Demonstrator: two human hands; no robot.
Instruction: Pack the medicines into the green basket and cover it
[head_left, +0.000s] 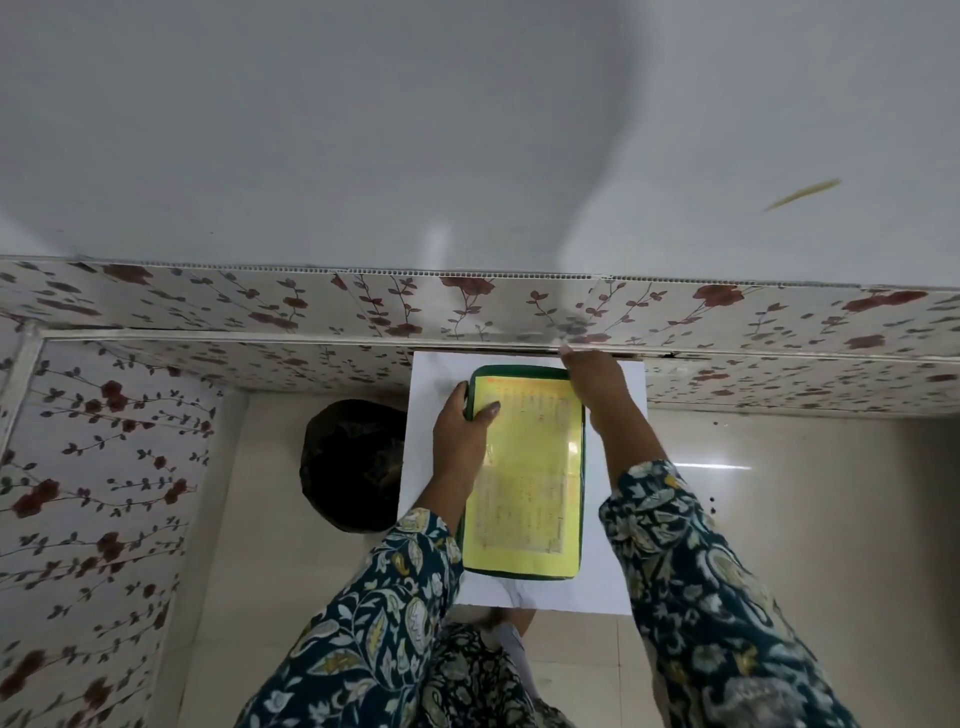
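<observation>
A green basket (519, 370) stands on a small white table (613, 545) below me, closed by a green-rimmed lid (524, 478) with a yellow printed sheet under clear film. My left hand (462, 431) grips the lid's left edge near the far corner, thumb on top. My right hand (595, 384) holds the far right corner of the lid, fingers over the rim. No medicines are visible; the inside of the basket is hidden by the lid.
A dark round bin (353, 462) lined with a black bag stands on the floor left of the table. Floral-patterned wall panels (104, 467) run along the left and behind. Glossy cream floor tiles (805, 519) lie to the right.
</observation>
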